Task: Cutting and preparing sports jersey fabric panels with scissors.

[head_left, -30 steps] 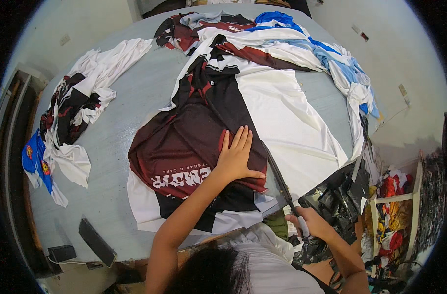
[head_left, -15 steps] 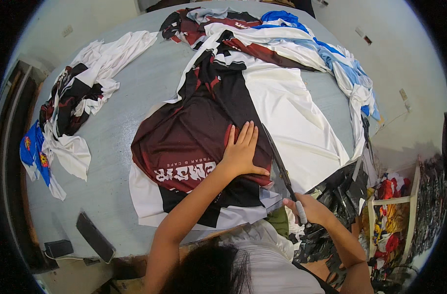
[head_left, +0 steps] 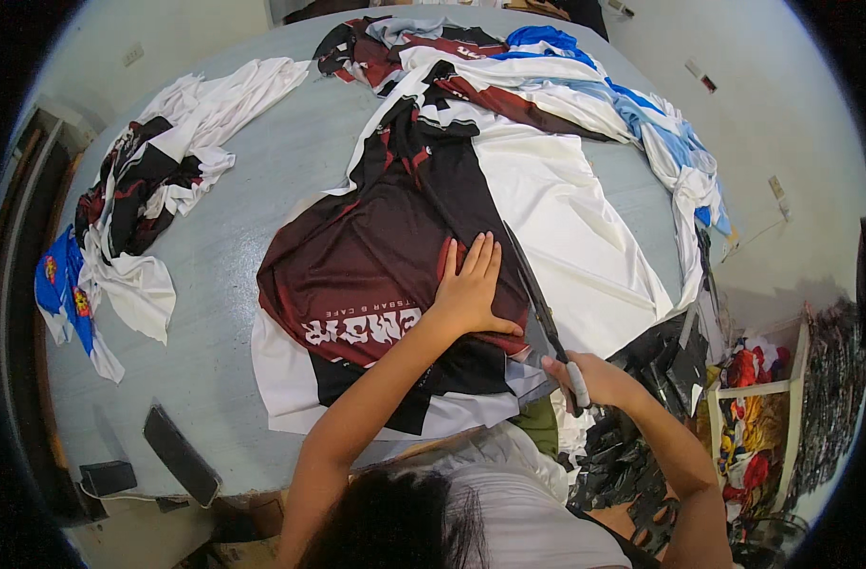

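White lettering [head_left: 362,328] marks maroon fabric [head_left: 348,256]; left fingers [head_left: 472,256] spread on it, right fingers [head_left: 552,368] grip scissors [head_left: 545,321].

At the table [head_left: 215,275] I count two hands, my left hand [head_left: 469,296] and right hand [head_left: 599,379]; one pair of scissors [head_left: 544,322]; two cloth heaps [head_left: 134,204], left and far; two dark blocks [head_left: 182,455], front-left.

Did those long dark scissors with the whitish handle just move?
Yes, the scissors moved forward, farther in over the smooth grey tabletop.
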### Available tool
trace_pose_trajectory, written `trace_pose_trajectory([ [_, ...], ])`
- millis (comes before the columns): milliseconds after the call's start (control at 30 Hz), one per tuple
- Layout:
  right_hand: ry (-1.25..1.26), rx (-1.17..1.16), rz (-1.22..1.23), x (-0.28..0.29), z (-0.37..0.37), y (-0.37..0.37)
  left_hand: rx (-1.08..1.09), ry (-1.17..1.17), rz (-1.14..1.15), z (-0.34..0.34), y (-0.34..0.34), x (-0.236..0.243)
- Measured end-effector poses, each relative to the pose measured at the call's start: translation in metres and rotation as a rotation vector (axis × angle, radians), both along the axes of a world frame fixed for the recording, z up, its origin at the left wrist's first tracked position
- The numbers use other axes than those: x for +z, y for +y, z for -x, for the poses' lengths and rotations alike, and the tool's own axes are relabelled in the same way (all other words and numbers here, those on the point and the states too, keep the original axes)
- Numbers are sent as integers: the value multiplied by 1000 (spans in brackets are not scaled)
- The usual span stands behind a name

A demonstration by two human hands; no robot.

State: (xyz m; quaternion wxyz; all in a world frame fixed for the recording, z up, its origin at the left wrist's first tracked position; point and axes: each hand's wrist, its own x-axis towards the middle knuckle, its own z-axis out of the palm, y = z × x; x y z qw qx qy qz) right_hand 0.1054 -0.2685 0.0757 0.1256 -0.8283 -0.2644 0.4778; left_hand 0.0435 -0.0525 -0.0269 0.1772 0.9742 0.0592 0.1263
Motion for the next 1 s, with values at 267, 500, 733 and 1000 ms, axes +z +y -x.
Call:
trace_pose_trajectory([
  [267,-42,82,-72,-6,-3,3,2,7,-7,1,0,1],
  [500,79,56,-41,-10,-20,30,-2,33,20,1,0,-1],
  [733,-99,65,-161,-16,-12,33,7,41,21,1,0,1],
  [1000,163,-39,-156,-6,-28,64,-7,12,-56,6,0,7],
])
